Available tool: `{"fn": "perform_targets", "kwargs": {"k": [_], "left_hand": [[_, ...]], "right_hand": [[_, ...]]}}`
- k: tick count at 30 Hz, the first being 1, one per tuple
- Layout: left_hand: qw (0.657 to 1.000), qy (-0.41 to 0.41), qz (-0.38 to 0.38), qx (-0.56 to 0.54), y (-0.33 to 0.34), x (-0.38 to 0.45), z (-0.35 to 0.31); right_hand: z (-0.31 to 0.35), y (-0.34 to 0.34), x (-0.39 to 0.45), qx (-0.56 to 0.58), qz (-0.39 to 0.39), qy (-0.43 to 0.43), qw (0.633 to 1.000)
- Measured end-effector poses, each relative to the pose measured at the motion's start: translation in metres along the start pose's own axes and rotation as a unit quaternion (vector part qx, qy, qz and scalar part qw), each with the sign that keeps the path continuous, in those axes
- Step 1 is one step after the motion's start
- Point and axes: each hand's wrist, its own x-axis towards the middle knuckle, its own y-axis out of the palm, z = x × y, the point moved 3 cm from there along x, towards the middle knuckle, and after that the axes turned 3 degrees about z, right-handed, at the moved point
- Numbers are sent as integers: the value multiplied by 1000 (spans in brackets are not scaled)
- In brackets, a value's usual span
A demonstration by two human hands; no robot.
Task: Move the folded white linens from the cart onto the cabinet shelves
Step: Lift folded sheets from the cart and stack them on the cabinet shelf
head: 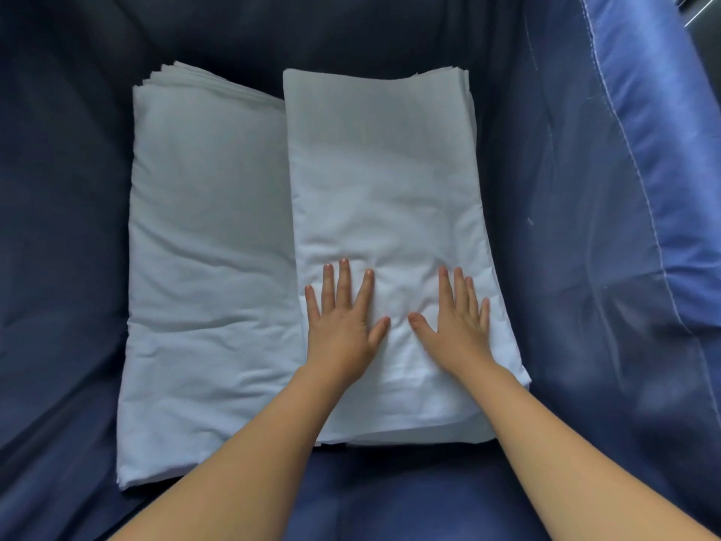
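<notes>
Both the left hand (340,326) and the right hand (456,326) are lying flat with fingers straight and spread, grasping nothing, palms pressing on the near half of the right stack of folded white linens (382,181). Just left of the left fingers, a lower second linen stack (206,247) is lying, touching the first, both sitting inside the cart's dark blue fabric liner (585,189). No writing is showing.

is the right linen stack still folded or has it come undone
Folded: the right stack lies as a neat rectangle with layered edges at its far end, both hands flat on it.
</notes>
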Motion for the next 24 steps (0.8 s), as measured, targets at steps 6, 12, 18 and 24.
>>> {"fn": "perform_targets", "kwargs": {"k": [6,12,18,24], "left_hand": [[963,-72,20,-260,-73,1,-3],[858,-135,-44,-495,-174,-19,-10],[772,-164,-65,-610,-275,-60,-27],[734,-121,-152,-651,-386,-109,-41]], "right_hand": [[22,-57,-11,276,8,59,959],[73,-136,-42,376,-22,5,926],[130,-237,-84,431,-42,-81,897],[191,-324,-129,454,-48,-141,878]]}}
